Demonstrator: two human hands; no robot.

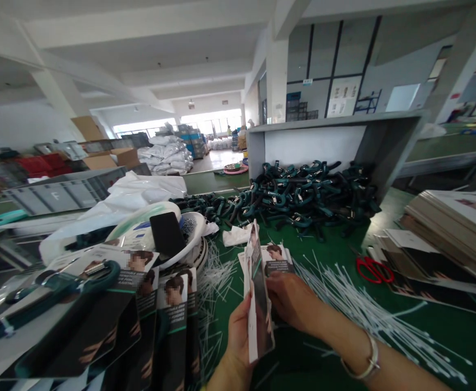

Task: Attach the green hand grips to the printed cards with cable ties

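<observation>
Holding a printed backing card (265,323) edge-on, near upright, over the green tabletop (336,252): left hand (238,331), fingers clasping its lower side. Right hand (290,296) sits just behind, fingers bent, partly hidden; can't tell from here if they pinch that card or touch the printed cards (277,252) beyond. Step in hand, I'd judge: handling a single card. Turning it flat would call for a firm left hold, right fingers clear of its face. Left side tight: carded teal tools (79,304) overlap there. Right: loose white cable ties (356,309) fanned out, red-handled scissors (374,270) past them. Ahead: teal-and-black tool pile (303,195) at a tipped gray crate (393,152). Most room: green strip before that pile. Tabletop's near edge not visible.
</observation>
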